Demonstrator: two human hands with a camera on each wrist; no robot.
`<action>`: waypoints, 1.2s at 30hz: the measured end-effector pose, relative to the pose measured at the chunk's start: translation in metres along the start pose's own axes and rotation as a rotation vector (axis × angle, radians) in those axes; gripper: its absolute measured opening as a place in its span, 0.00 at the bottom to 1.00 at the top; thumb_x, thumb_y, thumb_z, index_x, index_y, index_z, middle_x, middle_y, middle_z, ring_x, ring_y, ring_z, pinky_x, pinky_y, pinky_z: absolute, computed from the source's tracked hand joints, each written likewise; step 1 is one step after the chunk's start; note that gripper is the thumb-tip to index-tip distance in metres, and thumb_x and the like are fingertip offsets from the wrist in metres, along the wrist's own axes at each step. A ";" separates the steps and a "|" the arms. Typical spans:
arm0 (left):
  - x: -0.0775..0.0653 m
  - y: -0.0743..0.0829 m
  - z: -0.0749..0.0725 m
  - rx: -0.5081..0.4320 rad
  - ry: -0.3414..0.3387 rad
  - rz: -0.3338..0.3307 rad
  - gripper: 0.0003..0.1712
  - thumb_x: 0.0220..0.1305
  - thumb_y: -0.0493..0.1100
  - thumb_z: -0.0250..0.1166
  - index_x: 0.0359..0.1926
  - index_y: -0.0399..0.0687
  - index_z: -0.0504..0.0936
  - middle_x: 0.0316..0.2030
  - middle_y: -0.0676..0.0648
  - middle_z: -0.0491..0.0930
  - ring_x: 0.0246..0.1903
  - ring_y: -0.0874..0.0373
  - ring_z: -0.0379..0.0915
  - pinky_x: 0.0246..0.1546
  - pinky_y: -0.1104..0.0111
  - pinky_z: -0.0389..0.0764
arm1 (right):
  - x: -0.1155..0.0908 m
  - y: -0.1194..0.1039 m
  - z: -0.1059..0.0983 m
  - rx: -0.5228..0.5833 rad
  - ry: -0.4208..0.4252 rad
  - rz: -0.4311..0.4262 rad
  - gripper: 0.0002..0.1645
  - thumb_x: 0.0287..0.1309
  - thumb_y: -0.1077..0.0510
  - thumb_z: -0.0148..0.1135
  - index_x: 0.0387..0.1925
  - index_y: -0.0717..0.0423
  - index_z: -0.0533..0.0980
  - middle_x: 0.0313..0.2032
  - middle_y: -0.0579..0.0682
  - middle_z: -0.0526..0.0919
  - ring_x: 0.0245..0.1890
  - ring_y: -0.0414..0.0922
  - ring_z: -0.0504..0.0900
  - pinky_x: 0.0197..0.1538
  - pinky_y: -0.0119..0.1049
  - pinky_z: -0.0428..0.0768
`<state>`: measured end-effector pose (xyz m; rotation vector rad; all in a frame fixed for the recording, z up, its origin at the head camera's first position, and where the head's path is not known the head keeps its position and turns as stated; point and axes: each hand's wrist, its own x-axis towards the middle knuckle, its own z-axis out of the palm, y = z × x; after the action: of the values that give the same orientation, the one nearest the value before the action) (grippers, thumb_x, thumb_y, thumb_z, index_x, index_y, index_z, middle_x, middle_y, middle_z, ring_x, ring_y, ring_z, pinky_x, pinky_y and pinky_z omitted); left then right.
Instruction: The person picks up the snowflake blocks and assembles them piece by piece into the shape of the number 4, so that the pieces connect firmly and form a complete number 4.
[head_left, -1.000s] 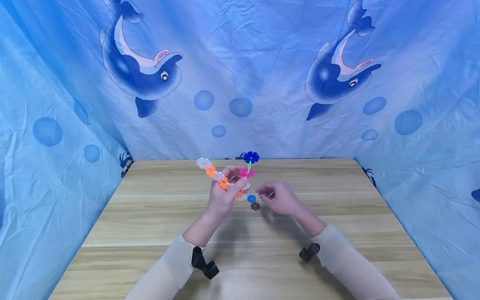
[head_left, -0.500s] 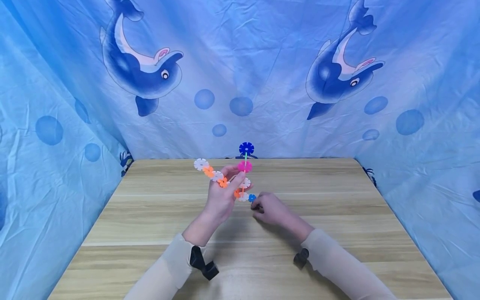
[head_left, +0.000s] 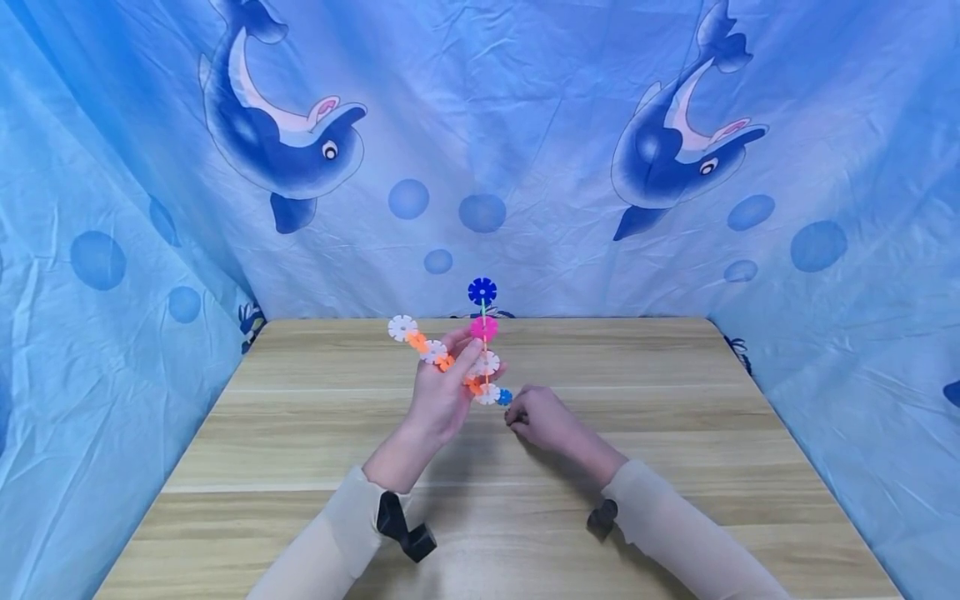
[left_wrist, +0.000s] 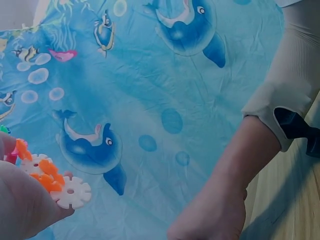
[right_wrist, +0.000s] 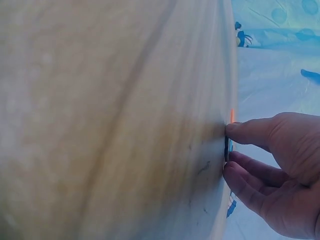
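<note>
In the head view my left hand (head_left: 442, 396) grips a branching chain of interlocking snowflake discs. One branch of white and orange discs (head_left: 432, 352) slants to the upper left. The other stands up through a pink disc (head_left: 484, 328) to a dark blue disc (head_left: 482, 292). At the lower end a light blue disc (head_left: 505, 397) shows beside a white disc (head_left: 489, 394); whether they are joined I cannot tell. Just right of it my right hand (head_left: 546, 418) pinches a dark disc (right_wrist: 227, 148) between thumb and fingertips, close to the tabletop. Its fingers mostly hide that disc in the head view.
A wood-grain table (head_left: 300, 500) lies under both hands. Blue cloth with dolphins (head_left: 525, 150) hangs behind and along both sides. Black camera mounts (head_left: 405, 527) sit on both wrists.
My right hand has lowered and moved slightly left, its fingers taking hold of the dark disc that showed uncovered earlier. In my left hand, the chain's dark blue end has swung up and left.
</note>
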<state>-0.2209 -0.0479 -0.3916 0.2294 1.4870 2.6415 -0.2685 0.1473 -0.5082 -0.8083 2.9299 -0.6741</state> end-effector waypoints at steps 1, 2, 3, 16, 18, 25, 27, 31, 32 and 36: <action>0.000 0.000 0.000 0.001 0.004 -0.004 0.17 0.80 0.37 0.58 0.66 0.44 0.73 0.58 0.49 0.77 0.53 0.58 0.83 0.55 0.58 0.91 | 0.000 0.000 0.001 0.004 0.004 0.004 0.06 0.61 0.64 0.76 0.38 0.52 0.91 0.39 0.47 0.89 0.44 0.43 0.86 0.52 0.40 0.90; 0.001 0.000 0.000 0.001 0.010 -0.007 0.17 0.81 0.38 0.58 0.66 0.44 0.73 0.57 0.49 0.77 0.53 0.58 0.83 0.55 0.58 0.91 | 0.000 0.000 0.001 0.006 0.010 0.007 0.06 0.61 0.64 0.76 0.38 0.51 0.91 0.39 0.46 0.88 0.43 0.42 0.86 0.51 0.39 0.90; 0.001 0.000 0.000 0.003 0.015 -0.009 0.17 0.81 0.38 0.58 0.66 0.43 0.73 0.57 0.48 0.77 0.54 0.58 0.83 0.55 0.58 0.91 | -0.001 0.000 0.001 0.006 0.018 0.005 0.05 0.60 0.64 0.76 0.38 0.52 0.90 0.38 0.46 0.88 0.42 0.42 0.85 0.50 0.39 0.89; 0.001 -0.003 -0.002 -0.001 0.048 0.019 0.09 0.78 0.38 0.63 0.55 0.46 0.82 0.51 0.47 0.84 0.44 0.56 0.90 0.55 0.59 0.90 | -0.009 0.005 0.001 0.060 0.102 0.017 0.14 0.57 0.68 0.75 0.45 0.54 0.87 0.39 0.49 0.85 0.41 0.43 0.84 0.48 0.39 0.89; 0.001 -0.003 -0.002 0.002 0.047 0.024 0.08 0.78 0.38 0.63 0.54 0.47 0.83 0.51 0.47 0.85 0.44 0.56 0.90 0.56 0.58 0.90 | -0.010 0.007 -0.002 0.070 0.135 0.000 0.12 0.59 0.68 0.74 0.45 0.54 0.89 0.40 0.50 0.89 0.42 0.44 0.87 0.49 0.38 0.90; 0.002 -0.001 -0.002 0.003 0.021 0.052 0.08 0.77 0.36 0.64 0.50 0.51 0.86 0.48 0.48 0.89 0.39 0.56 0.90 0.52 0.63 0.91 | -0.010 -0.001 -0.033 0.197 0.362 -0.067 0.14 0.63 0.69 0.71 0.49 0.59 0.86 0.44 0.54 0.93 0.41 0.47 0.92 0.46 0.35 0.92; 0.003 0.000 -0.002 0.005 -0.003 0.068 0.09 0.77 0.36 0.63 0.48 0.53 0.87 0.48 0.50 0.91 0.39 0.57 0.90 0.50 0.64 0.92 | -0.011 -0.007 -0.045 0.221 0.468 -0.102 0.13 0.63 0.69 0.71 0.49 0.59 0.86 0.43 0.54 0.93 0.41 0.48 0.93 0.46 0.36 0.92; 0.004 0.000 -0.002 0.019 -0.040 0.099 0.12 0.77 0.35 0.63 0.44 0.56 0.89 0.46 0.52 0.92 0.37 0.57 0.90 0.50 0.65 0.92 | -0.013 -0.020 -0.070 0.251 0.673 -0.213 0.10 0.61 0.70 0.73 0.44 0.60 0.87 0.41 0.55 0.93 0.40 0.49 0.93 0.47 0.36 0.92; 0.004 0.000 -0.002 0.026 -0.043 0.104 0.12 0.77 0.35 0.63 0.43 0.56 0.89 0.46 0.52 0.92 0.36 0.57 0.90 0.49 0.65 0.92 | -0.014 -0.023 -0.076 0.257 0.714 -0.243 0.10 0.61 0.71 0.73 0.43 0.59 0.87 0.40 0.55 0.93 0.39 0.50 0.93 0.47 0.34 0.92; 0.004 -0.001 -0.002 0.053 -0.047 0.115 0.13 0.77 0.35 0.63 0.43 0.57 0.90 0.44 0.53 0.92 0.35 0.57 0.90 0.48 0.67 0.92 | -0.017 -0.035 -0.094 0.267 0.812 -0.342 0.10 0.59 0.73 0.73 0.40 0.59 0.88 0.38 0.55 0.93 0.37 0.51 0.94 0.49 0.25 0.88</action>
<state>-0.2255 -0.0480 -0.3933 0.3904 1.5756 2.6655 -0.2500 0.1663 -0.4099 -1.2502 3.2284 -1.7395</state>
